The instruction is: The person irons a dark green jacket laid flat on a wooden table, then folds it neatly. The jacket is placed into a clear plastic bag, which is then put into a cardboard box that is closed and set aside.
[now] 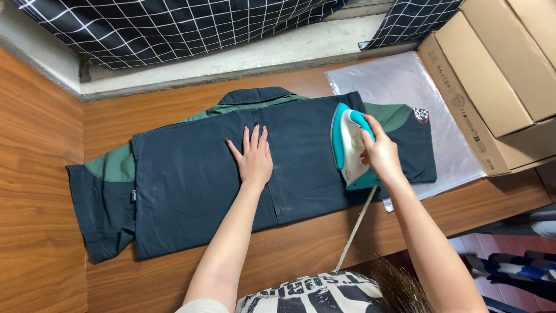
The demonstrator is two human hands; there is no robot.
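We have the dark shirt [197,191] spread flat, back up, across the wooden table [40,232]. Our left hand [253,155] lies open, fingers spread, pressing the cloth at its middle. Our right hand [381,152] is closed round the handle of the teal iron [349,148], which sits on the shirt's side at 3 o'clock. We judge that side in hand and the stretch toward 9 o'clock left to press. A clear plastic bag [405,81] and cardboard boxes [498,75] crowd 2 o'clock; the table edge runs close at 6 o'clock, the cord [356,226] trailing over it.
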